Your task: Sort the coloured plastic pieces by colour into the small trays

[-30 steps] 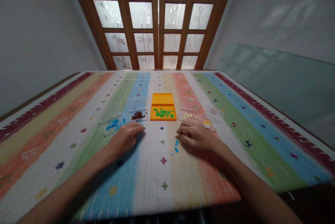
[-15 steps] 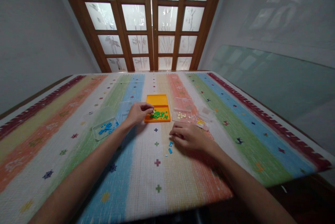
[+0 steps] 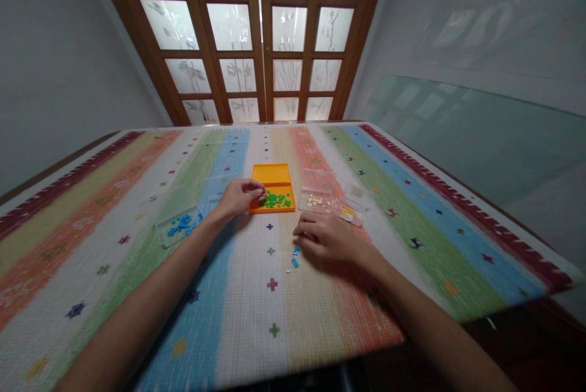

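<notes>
At the left side of an open orange box (image 3: 271, 173), my left hand (image 3: 238, 196) has thumb and fingers pinched together; whatever lies between them is too small to make out. Many small green pieces (image 3: 276, 199) lie in the box's near half. My right hand (image 3: 327, 236) rests on the cloth with its fingers curled together, and anything inside them is hidden. Several small blue pieces (image 3: 295, 262) lie on the cloth just left of and below that hand.
A clear box of blue pieces (image 3: 182, 225) stands left of my left forearm. Beyond my right hand are a clear box of cream pieces (image 3: 315, 200) and another with yellow pieces (image 3: 348, 211). A striped tablecloth (image 3: 247, 319) covers the table.
The whole view has shifted slightly. My left hand stays pinched at the orange box, its fingertips a little changed, and my right hand keeps its place by the blue pieces.
</notes>
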`<control>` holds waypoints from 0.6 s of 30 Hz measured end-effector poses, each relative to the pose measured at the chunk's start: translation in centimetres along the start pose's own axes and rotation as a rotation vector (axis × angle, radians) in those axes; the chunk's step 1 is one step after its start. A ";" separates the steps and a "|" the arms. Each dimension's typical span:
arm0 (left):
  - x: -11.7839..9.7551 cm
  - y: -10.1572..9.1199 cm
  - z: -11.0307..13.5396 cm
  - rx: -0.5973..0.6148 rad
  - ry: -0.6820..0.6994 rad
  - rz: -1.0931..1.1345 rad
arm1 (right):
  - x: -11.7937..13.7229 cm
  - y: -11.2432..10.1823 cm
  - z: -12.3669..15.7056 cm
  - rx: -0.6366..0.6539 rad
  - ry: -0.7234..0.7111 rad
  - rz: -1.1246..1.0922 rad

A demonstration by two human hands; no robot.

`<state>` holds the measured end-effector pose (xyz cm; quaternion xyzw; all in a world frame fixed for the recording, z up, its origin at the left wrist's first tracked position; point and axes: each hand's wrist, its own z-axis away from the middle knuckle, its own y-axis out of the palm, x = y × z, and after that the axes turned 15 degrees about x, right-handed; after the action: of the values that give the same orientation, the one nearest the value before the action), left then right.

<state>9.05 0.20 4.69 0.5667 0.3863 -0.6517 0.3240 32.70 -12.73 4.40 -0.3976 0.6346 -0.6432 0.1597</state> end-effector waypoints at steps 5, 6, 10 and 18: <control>0.0 0.2 0.0 0.011 -0.026 0.057 | 0.0 0.0 0.0 -0.014 -0.002 0.009; 0.0 0.2 0.0 0.014 -0.031 0.067 | 0.0 0.0 0.0 -0.017 -0.004 0.010; -0.1 0.3 0.2 0.024 -0.045 0.098 | 0.1 -0.1 0.0 -0.034 -0.014 0.001; -1.1 0.4 0.7 0.035 -0.012 0.075 | -0.3 0.1 0.0 -0.058 -0.025 -0.002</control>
<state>9.22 -0.64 5.75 0.5823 0.3513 -0.6492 0.3407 32.84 -12.57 4.18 -0.4107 0.6507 -0.6195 0.1554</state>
